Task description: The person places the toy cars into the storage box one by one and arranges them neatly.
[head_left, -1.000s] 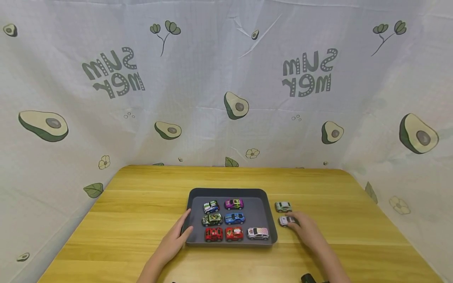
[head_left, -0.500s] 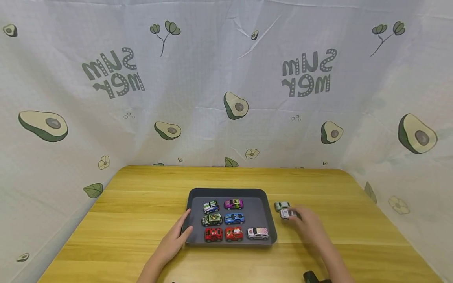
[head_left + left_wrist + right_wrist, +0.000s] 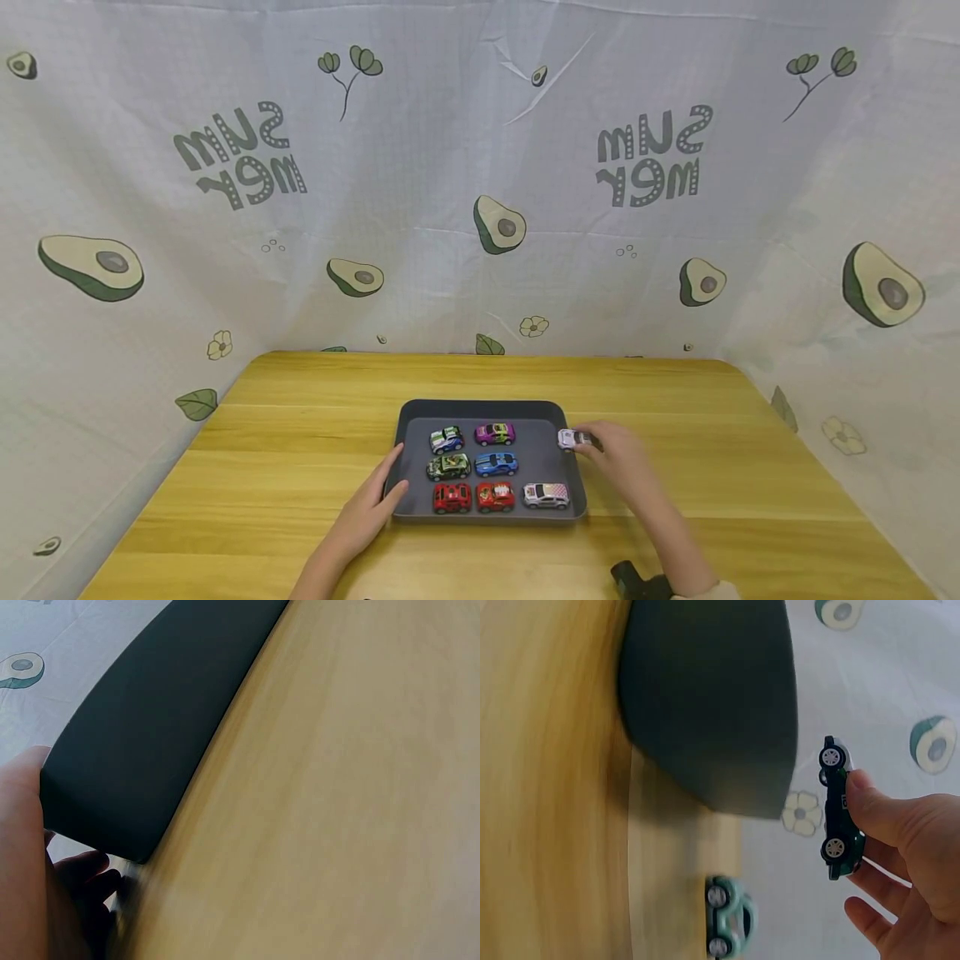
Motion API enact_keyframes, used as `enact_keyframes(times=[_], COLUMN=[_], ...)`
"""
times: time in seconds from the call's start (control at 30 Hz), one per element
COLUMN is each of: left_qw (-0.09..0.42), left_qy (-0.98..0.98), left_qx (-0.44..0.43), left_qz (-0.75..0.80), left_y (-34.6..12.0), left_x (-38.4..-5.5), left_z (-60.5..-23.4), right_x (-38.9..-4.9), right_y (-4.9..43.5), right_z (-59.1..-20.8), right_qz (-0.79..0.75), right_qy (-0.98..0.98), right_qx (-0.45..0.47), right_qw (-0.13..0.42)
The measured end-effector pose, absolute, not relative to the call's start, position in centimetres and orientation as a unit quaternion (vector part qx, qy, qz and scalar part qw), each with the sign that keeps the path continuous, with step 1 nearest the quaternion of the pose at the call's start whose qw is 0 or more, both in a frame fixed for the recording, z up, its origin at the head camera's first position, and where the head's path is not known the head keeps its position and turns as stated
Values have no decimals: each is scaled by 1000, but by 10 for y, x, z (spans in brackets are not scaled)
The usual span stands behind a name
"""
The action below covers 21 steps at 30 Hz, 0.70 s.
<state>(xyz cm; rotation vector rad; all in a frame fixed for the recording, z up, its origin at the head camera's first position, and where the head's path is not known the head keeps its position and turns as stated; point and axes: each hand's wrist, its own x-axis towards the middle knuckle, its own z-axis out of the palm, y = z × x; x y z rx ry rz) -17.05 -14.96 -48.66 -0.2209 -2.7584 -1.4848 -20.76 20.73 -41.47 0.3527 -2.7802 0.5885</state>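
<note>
My right hand [image 3: 618, 458] pinches a white toy car [image 3: 574, 439] between thumb and fingers, at the tray's right rim. In the right wrist view the car [image 3: 838, 810] is held off the table, dark underside and wheels showing. My left hand [image 3: 367, 504] holds the left front corner of the grey tray [image 3: 487, 518], thumb over the rim. Inside the tray sit several toy cars: a white-green-blue one [image 3: 447, 439], a purple one [image 3: 495, 433], a camouflage one [image 3: 449, 467], a blue one [image 3: 496, 464], two red ones and a white-pink one [image 3: 546, 496].
A light green toy car [image 3: 727, 919] stands on the table outside the tray; my right hand hides it in the head view. The wooden table [image 3: 300, 433] meets a printed cloth [image 3: 427, 292] at its back. A black device [image 3: 637, 582] sits near my right wrist.
My right hand has lifted the white car off the table and carried it up and left to the tray's right rim. The left hand has stayed at the tray's corner.
</note>
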Motion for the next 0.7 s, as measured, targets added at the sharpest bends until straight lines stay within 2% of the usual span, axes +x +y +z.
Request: enact_keyframes(times=[0.3,0.7], left_qw=[-3,1], left_qy=[-873,-878], left_qx=[-71,-73], left_qz=[-482,-474], left_y=[-149,-150], left_x=[-170,-170], left_z=[-486,-486], right_x=[-210,-211], right_y=[178,165], right_z=[-428,-445], right_qz=[201,179], right_qy=[-962,-968], right_qx=[140,144], right_qw=[123,97])
